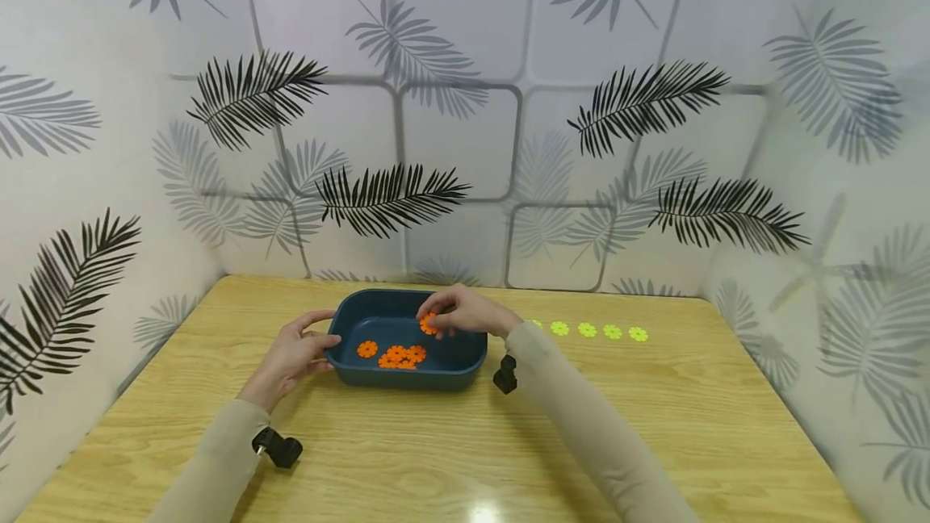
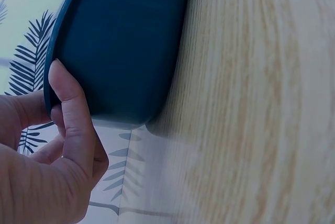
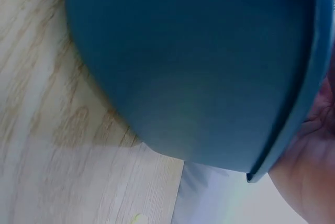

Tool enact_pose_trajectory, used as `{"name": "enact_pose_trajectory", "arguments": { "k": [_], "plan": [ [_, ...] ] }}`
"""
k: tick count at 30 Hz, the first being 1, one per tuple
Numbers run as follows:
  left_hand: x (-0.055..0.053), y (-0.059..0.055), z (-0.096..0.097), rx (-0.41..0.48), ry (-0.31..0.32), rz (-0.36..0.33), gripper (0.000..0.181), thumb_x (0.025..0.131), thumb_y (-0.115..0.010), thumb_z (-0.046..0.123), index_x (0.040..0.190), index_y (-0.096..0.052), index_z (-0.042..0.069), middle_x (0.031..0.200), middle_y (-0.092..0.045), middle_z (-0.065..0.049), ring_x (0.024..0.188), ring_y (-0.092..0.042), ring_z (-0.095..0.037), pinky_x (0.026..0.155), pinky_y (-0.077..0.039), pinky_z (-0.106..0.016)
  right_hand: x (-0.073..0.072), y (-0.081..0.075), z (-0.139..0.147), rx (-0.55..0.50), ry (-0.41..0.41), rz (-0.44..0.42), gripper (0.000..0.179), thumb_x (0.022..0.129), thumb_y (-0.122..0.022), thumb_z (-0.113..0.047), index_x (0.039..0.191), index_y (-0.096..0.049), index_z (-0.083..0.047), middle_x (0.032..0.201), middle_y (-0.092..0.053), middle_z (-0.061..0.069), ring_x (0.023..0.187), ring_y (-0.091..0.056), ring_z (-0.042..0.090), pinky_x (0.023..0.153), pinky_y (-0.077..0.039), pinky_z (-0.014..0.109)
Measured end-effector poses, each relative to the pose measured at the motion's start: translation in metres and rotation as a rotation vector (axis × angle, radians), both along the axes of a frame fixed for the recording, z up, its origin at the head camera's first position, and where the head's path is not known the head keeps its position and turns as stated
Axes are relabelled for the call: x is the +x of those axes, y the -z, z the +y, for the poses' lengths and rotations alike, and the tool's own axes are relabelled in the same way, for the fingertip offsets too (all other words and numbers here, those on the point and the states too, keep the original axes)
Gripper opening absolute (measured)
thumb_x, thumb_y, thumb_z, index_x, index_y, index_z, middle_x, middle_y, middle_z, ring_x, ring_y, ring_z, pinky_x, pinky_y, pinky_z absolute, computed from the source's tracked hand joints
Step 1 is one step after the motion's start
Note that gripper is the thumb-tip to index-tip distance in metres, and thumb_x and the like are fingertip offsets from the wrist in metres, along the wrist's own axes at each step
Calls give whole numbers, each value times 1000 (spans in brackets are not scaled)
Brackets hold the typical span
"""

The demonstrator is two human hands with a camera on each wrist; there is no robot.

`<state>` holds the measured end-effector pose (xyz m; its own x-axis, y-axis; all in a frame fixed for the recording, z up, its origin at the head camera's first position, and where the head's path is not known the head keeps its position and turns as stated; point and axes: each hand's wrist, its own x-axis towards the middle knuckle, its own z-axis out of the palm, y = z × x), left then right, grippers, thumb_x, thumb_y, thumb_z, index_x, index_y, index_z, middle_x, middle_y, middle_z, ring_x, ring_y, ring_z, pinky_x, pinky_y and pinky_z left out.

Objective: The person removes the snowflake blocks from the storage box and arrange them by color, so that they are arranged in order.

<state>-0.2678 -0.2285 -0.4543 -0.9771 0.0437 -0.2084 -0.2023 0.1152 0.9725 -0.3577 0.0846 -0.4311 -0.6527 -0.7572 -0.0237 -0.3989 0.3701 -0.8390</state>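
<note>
A dark blue rectangular basin [image 1: 407, 378] stands on the wooden table. My left hand [image 1: 292, 355] grips its left rim, and in the left wrist view the thumb and fingers pinch the basin wall [image 2: 120, 51]. Over the basin's right side, my right hand [image 1: 468, 311] pinches an orange flower-shaped piece [image 1: 428, 324]. Several more orange flower pieces [image 1: 397, 354] lie on the basin floor, mostly bunched near the front, with a single one [image 1: 367, 349] to the left. In the right wrist view the basin's outer wall [image 3: 183, 72] hides most of the right hand [image 3: 306, 166].
To the right of the basin, several yellow-green flower pieces [image 1: 587, 330] lie in a row on the table [image 1: 436, 450]; the right wrist covers the row's left end. A wall with leaf patterns [image 1: 458, 135] rises behind the table.
</note>
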Motion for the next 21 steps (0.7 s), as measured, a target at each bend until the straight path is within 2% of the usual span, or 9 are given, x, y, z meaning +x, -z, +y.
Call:
{"name": "enact_pose_trajectory", "arguments": {
  "k": [3, 8, 11, 18, 21],
  "plan": [
    [-1, 0, 0, 7, -6, -2, 60, 96, -61, 9, 150, -36, 12, 102, -64, -12, 75, -67, -17, 61, -59, -27, 1, -1, 2, -4, 10, -13, 30, 97, -60, -9, 127, -64, -2, 105, -72, 6, 89, -69, 37, 80, -55, 55],
    [0, 0, 0, 17, -5, 0, 60, 96, -60, 8, 150, -36, 12, 97, -64, -10, 71, -66, -15, 59, -58, -25, 3, -1, 7, -51, 16, -26, 37, 90, -69, -2, 126, -63, 2, 106, -71, 11, 86, -71, 25, 79, -57, 51],
    [0, 1, 1, 16, -5, 1, 59, 96, -60, 8, 150, -36, 12, 96, -64, -10, 68, -64, -14, 59, -58, -25, 5, 0, 11, -80, 29, -43, 42, 86, -74, -3, 126, -63, 4, 109, -71, 12, 88, -70, 29, 81, -57, 52],
    [-1, 1, 0, 16, -12, 2, 59, 95, -60, 7, 150, -37, 12, 96, -65, -11, 69, -65, -15, 59, -58, -25, 8, -4, 23, -71, 82, -11, 46, 84, -76, -8, 128, -63, 1, 121, -68, 9, 97, -68, 18, 83, -58, 33],
    [-1, 1, -1, 16, -12, -4, 59, 95, -60, 7, 149, -37, 12, 97, -65, -11, 70, -66, -16, 60, -58, -26, 10, -3, 28, -79, 95, -14, 46, 84, -76, -7, 128, -62, 1, 121, -68, 11, 98, -67, 18, 84, -58, 31]
  ]
}}
